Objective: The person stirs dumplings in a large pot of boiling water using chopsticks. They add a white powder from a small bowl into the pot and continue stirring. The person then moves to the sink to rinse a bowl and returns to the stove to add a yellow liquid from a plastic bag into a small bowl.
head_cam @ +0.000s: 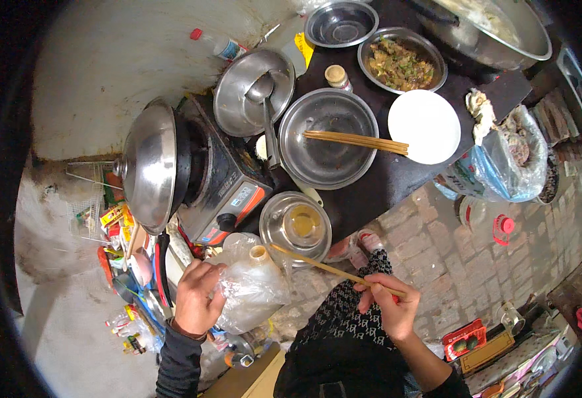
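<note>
My left hand (pixel 199 296) grips the side of a clear plastic bag (pixel 251 298) with whitish contents. A tan round cap or mouth (pixel 258 252) shows at the bag's top; which it is, I cannot tell. In my right hand (pixel 390 303) are thin wooden chopsticks (pixel 331 269), perhaps a single one, slanting to the left. Their tip lies in front of the near part of a small steel bowl (pixel 267 221), close to the bag. Yellowish liquid (pixel 303 220) sits in the bottom of that bowl.
A gas stove (pixel 221 209) carries a lidded wok (pixel 152 164), its handle reaching toward my left hand. On the dark table (pixel 370 199) stand a steel basin (pixel 321 164) with chopsticks across it, a ladle bowl (pixel 231 99), a white plate (pixel 423 127) and a food dish (pixel 400 64).
</note>
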Demonstrator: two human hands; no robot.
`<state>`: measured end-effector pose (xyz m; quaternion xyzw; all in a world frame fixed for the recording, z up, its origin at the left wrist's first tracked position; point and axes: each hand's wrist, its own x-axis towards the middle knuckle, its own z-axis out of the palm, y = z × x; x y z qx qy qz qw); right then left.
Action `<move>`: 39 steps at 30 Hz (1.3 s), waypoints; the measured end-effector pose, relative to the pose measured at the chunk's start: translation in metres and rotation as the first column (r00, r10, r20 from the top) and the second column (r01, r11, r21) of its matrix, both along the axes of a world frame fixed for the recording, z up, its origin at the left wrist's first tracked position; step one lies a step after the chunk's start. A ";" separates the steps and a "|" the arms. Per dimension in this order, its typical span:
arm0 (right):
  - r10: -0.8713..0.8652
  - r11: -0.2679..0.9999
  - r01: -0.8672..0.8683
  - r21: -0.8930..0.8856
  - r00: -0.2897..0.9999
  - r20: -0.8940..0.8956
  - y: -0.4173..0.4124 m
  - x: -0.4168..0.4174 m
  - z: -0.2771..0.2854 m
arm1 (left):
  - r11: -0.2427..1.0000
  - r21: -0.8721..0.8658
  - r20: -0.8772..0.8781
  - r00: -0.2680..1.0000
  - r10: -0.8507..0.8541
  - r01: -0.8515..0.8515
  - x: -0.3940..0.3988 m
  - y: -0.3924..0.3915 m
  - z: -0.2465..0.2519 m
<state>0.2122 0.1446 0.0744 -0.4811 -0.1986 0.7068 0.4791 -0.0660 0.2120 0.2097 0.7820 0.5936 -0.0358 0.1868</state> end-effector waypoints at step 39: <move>-0.226 0.973 0.227 0.032 0.974 -0.032 0.105 0.229 -0.005 | 0.961 0.025 -0.126 0.954 -0.271 0.276 0.264 0.162 0.002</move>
